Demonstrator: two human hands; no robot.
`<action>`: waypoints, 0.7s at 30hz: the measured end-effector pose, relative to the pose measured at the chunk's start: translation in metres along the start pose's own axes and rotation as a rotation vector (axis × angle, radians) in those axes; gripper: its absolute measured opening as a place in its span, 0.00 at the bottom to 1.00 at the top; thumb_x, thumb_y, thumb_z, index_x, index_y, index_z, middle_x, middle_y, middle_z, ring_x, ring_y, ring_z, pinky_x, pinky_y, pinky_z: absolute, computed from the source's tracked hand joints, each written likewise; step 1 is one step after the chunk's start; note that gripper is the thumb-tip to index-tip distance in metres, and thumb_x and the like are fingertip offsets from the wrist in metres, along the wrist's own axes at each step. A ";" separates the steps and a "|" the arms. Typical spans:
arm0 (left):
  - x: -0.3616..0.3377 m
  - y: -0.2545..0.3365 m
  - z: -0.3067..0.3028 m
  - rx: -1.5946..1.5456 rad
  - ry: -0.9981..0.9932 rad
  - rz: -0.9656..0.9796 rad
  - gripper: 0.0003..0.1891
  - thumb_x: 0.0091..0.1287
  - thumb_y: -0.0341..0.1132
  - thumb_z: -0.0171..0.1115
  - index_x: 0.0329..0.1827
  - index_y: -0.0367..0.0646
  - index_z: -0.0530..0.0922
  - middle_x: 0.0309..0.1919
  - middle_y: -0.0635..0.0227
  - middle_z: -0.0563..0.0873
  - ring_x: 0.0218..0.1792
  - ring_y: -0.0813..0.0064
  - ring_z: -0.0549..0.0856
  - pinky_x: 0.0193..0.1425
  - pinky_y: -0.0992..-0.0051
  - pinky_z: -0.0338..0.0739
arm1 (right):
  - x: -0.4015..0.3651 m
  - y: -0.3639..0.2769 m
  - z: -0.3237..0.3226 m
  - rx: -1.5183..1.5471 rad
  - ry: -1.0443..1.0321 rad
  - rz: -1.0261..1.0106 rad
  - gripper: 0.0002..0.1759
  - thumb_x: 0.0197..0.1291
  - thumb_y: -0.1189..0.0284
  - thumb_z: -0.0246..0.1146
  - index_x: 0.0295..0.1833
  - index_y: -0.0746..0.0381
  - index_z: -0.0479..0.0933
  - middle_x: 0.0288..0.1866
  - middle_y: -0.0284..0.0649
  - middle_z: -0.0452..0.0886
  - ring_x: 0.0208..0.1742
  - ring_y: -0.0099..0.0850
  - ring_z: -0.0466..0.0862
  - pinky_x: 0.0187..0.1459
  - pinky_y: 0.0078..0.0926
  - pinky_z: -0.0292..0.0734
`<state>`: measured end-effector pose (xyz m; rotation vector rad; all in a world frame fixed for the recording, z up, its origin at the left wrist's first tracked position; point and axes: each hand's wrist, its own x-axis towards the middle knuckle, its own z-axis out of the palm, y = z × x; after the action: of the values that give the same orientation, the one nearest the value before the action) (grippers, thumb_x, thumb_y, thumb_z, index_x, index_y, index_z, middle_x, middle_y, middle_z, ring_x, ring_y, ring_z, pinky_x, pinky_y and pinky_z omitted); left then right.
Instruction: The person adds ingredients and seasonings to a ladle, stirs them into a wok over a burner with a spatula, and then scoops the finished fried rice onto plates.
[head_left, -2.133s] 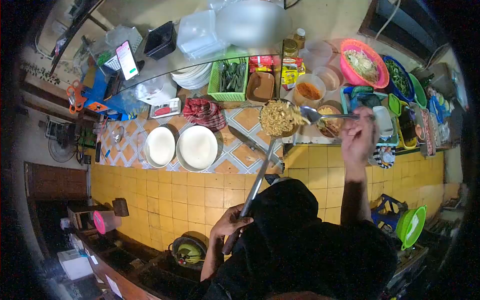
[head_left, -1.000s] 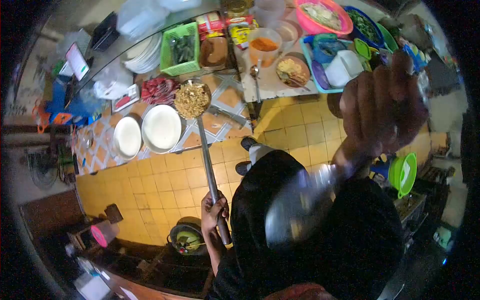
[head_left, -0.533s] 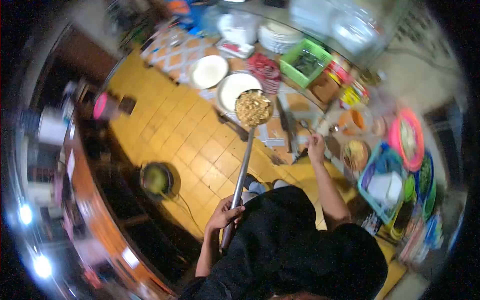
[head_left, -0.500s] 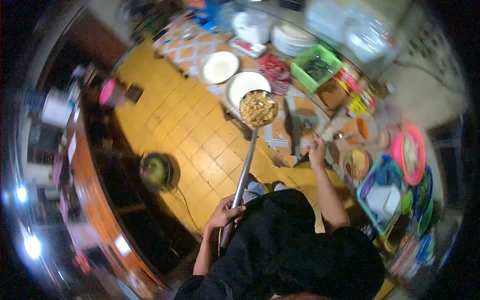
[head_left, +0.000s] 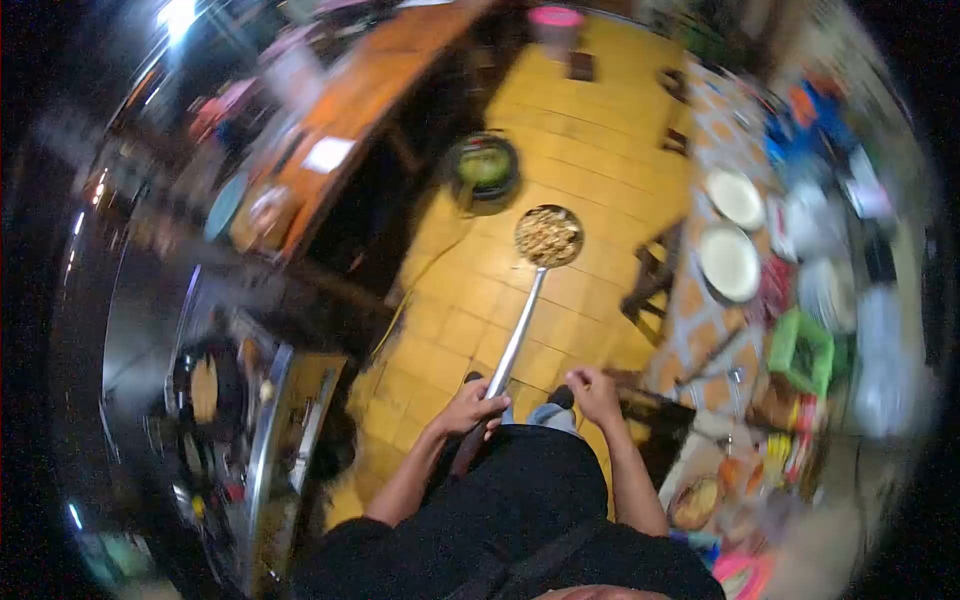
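My left hand [head_left: 472, 410] is wrapped round the long metal handle of a ladle [head_left: 522, 325] in front of my body. Its round bowl is heaped with brown, grainy food [head_left: 549, 236] that looks like fried rice, held out over the floor. To the right, my right hand [head_left: 597, 395] is raised near the corner of the tiled table, apart from the ladle. Its fingers are curled in; anything small between them is too blurred to make out. Two white plates, the upper [head_left: 736, 198] and the lower [head_left: 729, 263], lie on the tiled table [head_left: 700, 325].
A green basket [head_left: 800, 352] and a stack of plates [head_left: 827, 293] stand along the table's far side. A dark round fan-like object [head_left: 483, 172] sits on the yellow floor [head_left: 600, 140]. A wooden counter [head_left: 345, 115] runs at upper left, with a metal-edged cooking area [head_left: 262, 470] below it.
My view has turned left, so the table now lies to the right. The filled ladle has swung away from above the plates to over the floor. My left hand still grips it.
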<state>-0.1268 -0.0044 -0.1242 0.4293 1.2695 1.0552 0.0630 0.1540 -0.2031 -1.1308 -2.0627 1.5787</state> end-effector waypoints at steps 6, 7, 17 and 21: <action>-0.019 -0.029 -0.011 0.028 0.419 0.418 0.11 0.62 0.38 0.60 0.35 0.42 0.69 0.21 0.77 0.69 0.20 0.86 0.70 0.22 0.83 0.65 | -0.023 -0.053 0.090 0.096 -0.865 -0.348 0.16 0.60 0.65 0.57 0.47 0.66 0.74 0.38 0.42 0.80 0.35 0.29 0.80 0.39 0.24 0.74; -0.024 -0.036 -0.014 0.000 0.484 0.461 0.11 0.62 0.38 0.60 0.35 0.42 0.69 0.21 0.77 0.69 0.20 0.86 0.70 0.22 0.83 0.65 | -0.032 -0.063 0.106 0.194 -0.844 -0.350 0.15 0.58 0.67 0.58 0.47 0.66 0.71 0.35 0.41 0.79 0.31 0.30 0.79 0.36 0.26 0.75; -0.214 -0.110 -0.174 0.079 0.971 0.732 0.17 0.65 0.43 0.56 0.49 0.39 0.73 0.38 0.68 0.80 0.40 0.80 0.77 0.43 0.75 0.74 | -0.058 -0.216 0.324 0.426 -1.080 0.231 0.17 0.54 0.76 0.50 0.51 0.63 0.62 0.20 0.37 0.67 0.09 0.25 0.67 0.08 0.22 0.63; -0.286 -0.176 -0.202 -0.352 1.280 0.509 0.20 0.63 0.44 0.59 0.48 0.36 0.74 0.39 0.63 0.80 0.38 0.74 0.79 0.45 0.74 0.74 | -0.051 -0.246 0.405 0.252 -1.202 0.241 0.13 0.56 0.73 0.52 0.48 0.61 0.65 0.20 0.38 0.69 0.09 0.25 0.67 0.08 0.23 0.62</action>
<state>-0.2229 -0.3821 -0.1600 -0.3137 2.0553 2.1056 -0.2674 -0.1757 -0.1078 -0.2863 -2.1942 3.0176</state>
